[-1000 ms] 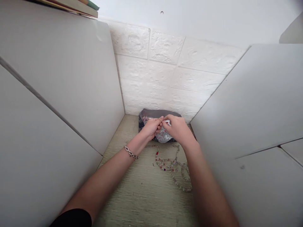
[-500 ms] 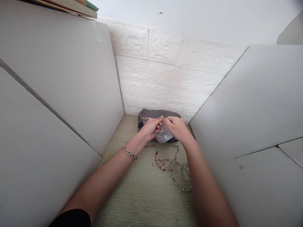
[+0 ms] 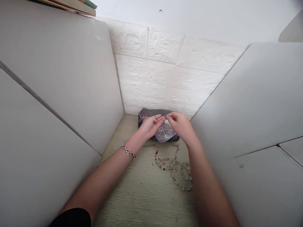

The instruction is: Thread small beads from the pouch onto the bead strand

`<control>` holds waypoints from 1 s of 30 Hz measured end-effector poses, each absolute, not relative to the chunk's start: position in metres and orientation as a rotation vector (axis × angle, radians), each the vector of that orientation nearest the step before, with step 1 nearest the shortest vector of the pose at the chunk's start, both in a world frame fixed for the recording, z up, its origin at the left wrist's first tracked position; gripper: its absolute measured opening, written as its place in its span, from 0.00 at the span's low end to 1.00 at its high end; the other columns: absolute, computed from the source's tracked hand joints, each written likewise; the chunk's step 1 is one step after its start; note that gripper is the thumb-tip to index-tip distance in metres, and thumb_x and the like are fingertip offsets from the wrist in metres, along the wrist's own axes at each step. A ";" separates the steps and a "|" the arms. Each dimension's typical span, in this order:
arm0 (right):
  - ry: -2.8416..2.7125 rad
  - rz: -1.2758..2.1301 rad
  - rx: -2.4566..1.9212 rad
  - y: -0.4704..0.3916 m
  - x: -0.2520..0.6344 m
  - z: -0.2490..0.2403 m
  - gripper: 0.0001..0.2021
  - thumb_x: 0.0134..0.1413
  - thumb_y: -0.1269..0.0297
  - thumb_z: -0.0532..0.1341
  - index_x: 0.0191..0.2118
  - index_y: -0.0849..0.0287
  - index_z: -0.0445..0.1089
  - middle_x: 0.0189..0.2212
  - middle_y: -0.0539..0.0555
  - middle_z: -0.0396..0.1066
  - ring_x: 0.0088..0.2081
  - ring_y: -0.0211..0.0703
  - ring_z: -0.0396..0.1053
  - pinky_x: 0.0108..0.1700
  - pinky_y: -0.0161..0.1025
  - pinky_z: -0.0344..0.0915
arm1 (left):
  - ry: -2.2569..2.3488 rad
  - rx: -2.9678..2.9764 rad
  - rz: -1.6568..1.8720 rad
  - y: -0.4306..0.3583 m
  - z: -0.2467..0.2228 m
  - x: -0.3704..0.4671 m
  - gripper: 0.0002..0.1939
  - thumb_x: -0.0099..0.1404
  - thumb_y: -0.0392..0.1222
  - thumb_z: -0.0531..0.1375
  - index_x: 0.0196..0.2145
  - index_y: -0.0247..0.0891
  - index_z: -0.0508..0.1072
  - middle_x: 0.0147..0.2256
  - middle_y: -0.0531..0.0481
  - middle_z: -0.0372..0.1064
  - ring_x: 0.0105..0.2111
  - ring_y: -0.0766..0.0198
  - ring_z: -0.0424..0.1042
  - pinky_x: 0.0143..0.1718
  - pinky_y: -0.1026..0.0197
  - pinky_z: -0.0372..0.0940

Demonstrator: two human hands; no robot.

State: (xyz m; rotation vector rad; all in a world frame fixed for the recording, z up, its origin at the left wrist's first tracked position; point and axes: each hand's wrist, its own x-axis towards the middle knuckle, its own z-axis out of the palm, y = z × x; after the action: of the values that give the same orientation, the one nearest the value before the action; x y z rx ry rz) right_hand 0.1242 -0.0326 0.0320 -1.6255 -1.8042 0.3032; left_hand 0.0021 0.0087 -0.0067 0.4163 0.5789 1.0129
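Above the open bag point(image 3: 155, 111) of small loose beads point(image 3: 164, 130), my two hands meet almost fingertip to fingertip. Palm up and fingers stretched out, my left hand point(image 3: 151, 125) is open; whether tiny beads lie on it I cannot tell. My right hand point(image 3: 179, 124) pinches with thumb and forefinger beside the left fingertips, and what it holds is too small to make out. A long beaded string point(image 3: 174, 165) lies in loose loops on the tabletop between my forearms, its pale beads mixed with some red ones.
Pale greenish wood-grain tabletop point(image 3: 142, 195) lies under everything. Behind the bag rises a white brick-patterned wall point(image 3: 163, 75). Grey-white panels stand close on the left point(image 3: 63, 63) and right point(image 3: 248, 94). Books point(image 3: 78, 6) rest atop the left panel.
The left fingers have gone from a pinch to stretched out, palm up. My right hand has turned and lifted slightly, still pinching. The beaded string stays on the tabletop.
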 end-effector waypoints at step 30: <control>-1.832 0.410 -1.595 -0.030 0.127 0.025 0.09 0.49 0.65 0.46 0.21 0.58 0.53 0.19 0.46 0.54 0.24 0.34 0.52 0.27 0.32 0.48 | 0.610 0.501 0.957 0.006 -0.006 0.003 0.07 0.57 0.26 0.53 0.25 0.27 0.71 0.25 0.46 0.70 0.26 0.72 0.70 0.28 0.73 0.64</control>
State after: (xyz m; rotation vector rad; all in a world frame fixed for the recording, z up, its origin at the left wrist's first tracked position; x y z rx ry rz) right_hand 0.1272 -0.0304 0.0251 -1.5946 -1.8318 0.4097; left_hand 0.0032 0.0062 -0.0059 0.5006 0.6098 0.9565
